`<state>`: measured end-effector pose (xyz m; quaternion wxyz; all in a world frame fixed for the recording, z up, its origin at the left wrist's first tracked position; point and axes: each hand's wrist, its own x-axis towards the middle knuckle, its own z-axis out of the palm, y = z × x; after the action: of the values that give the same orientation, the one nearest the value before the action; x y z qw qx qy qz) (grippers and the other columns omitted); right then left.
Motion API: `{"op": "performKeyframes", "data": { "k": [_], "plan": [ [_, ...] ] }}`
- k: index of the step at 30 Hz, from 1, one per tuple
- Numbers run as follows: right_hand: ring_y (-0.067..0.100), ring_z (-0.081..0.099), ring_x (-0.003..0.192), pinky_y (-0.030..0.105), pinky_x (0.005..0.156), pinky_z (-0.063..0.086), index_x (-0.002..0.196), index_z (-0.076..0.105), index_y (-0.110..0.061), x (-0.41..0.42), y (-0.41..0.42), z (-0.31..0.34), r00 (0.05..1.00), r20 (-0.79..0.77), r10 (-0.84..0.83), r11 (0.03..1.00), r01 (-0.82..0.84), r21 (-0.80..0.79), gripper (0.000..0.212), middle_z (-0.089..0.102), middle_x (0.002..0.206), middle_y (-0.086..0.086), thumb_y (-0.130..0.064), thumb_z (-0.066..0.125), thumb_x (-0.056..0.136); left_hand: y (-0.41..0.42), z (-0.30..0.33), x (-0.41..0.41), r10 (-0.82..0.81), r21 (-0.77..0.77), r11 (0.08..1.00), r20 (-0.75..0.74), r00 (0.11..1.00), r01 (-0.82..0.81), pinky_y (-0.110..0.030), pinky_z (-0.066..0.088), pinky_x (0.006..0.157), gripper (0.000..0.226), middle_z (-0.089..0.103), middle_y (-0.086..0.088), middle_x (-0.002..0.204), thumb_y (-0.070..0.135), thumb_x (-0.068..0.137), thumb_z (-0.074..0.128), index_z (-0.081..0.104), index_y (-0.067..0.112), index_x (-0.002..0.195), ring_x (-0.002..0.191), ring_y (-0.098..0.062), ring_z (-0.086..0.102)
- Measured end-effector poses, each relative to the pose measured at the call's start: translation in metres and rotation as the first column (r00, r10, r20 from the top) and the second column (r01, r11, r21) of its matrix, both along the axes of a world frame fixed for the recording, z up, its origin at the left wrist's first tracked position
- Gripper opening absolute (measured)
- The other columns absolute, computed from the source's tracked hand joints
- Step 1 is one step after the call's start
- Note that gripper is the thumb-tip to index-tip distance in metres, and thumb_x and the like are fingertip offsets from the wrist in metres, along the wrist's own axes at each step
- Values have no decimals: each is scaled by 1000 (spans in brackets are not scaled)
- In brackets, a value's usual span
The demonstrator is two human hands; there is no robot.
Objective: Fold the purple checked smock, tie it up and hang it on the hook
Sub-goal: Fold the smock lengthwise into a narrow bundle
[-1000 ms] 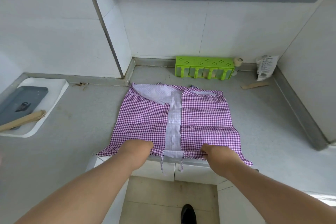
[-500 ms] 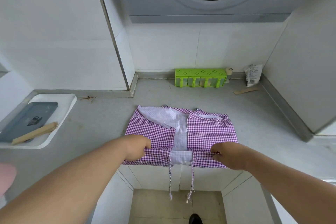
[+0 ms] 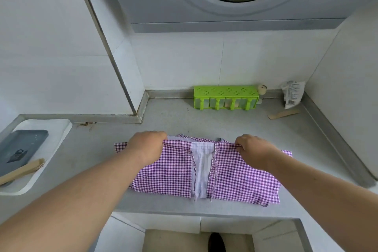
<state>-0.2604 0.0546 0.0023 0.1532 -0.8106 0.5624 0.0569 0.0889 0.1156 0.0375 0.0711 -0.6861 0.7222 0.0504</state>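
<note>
Head view: purple checked smock (image 3: 231, 172) lies folded on the grey counter (image 3: 167, 112), well in front of the green spice rack (image 3: 226, 98). Left hand (image 3: 147, 148) and right hand (image 3: 252, 149) pinch its carried-over edge. Uneven release could skew the fold; its ties may get trapped.

Nothing I can actually read from here tbh, the crumpled white packet (image 3: 292, 94) up at my 1 o'clock has print on it but it's way too blurry.
</note>
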Motion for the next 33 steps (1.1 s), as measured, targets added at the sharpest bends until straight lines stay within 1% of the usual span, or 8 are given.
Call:
{"op": "performKeyframes", "data": {
  "k": [3, 8, 16, 19, 24, 27, 29, 33],
  "plan": [
    [20, 60, 98, 41, 91, 53, 112, 62, -26, 3, -42, -20, 1000, -3, -10, 999, 10, 41, 26, 62, 107, -5, -37, 39, 108, -38, -15, 0, 28, -23, 999, 54, 998, -27, -38, 55, 76, 17, 66, 4, 92, 24, 105, 47, 64, 24, 109, 82, -18, 63],
    [18, 61, 93, 41, 90, 54, 105, 57, -30, 8, -91, -62, 997, -33, -76, 987, 80, 141, 21, 63, 105, -6, -35, 37, 106, -93, -42, -3, 25, -5, 1000, 99, 995, -25, -38, 55, 77, 19, 66, 3, 98, 31, 106, 49, 66, 24, 110, 86, -18, 62],
    [20, 63, 101, 40, 95, 54, 128, 57, -24, 22, -120, -103, 984, -115, -138, 952, 163, 260, 30, 65, 124, 1, -24, 35, 106, -139, -86, 5, 13, 119, 992, 118, 993, -27, -36, 48, 75, 15, 67, 0, 103, 27, 105, 48, 60, 22, 113, 90, -20, 62],
    [20, 63, 100, 41, 93, 56, 126, 58, -24, 25, -126, -115, 977, -138, -165, 949, 195, 249, 29, 64, 121, 0, -21, 38, 105, -153, -102, 9, -6, 152, 988, 104, 995, -10, -37, 50, 77, 16, 68, -1, 102, 29, 106, 46, 58, 21, 113, 89, -21, 61],
    [14, 63, 79, 35, 73, 60, 113, 65, -26, 29, -131, -129, 956, -152, -251, 937, 279, 209, 26, 63, 96, -5, -16, 45, 99, -162, -123, 14, -11, 190, 982, 41, 999, 3, -38, 51, 81, 19, 67, -1, 104, 27, 107, 43, 58, 19, 116, 89, -20, 59],
    [14, 63, 76, 31, 66, 59, 113, 67, -29, 31, -135, -138, 941, -157, -301, 927, 327, 182, 27, 63, 96, -5, -15, 49, 98, -167, -136, 17, -15, 214, 977, -18, 1000, 19, -41, 51, 88, 20, 68, 0, 105, 31, 108, 43, 57, 21, 119, 89, -19, 59],
    [14, 63, 75, 29, 60, 55, 113, 68, -33, 33, -134, -140, 932, -155, -327, 921, 351, 167, 29, 61, 95, -5, -15, 49, 100, -168, -141, 18, -18, 229, 973, -46, 999, 28, -40, 51, 87, 20, 66, 2, 102, 34, 108, 43, 56, 22, 118, 89, -18, 60],
    [17, 63, 75, 36, 68, 61, 112, 68, -34, 34, -134, -145, 927, -142, -347, 921, 365, 138, 29, 60, 95, -3, -18, 46, 102, -174, -150, 21, -14, 211, 977, -16, 1000, 17, -37, 54, 81, 23, 68, 3, 95, 37, 107, 41, 59, 22, 111, 84, -17, 63]
  ]
}}
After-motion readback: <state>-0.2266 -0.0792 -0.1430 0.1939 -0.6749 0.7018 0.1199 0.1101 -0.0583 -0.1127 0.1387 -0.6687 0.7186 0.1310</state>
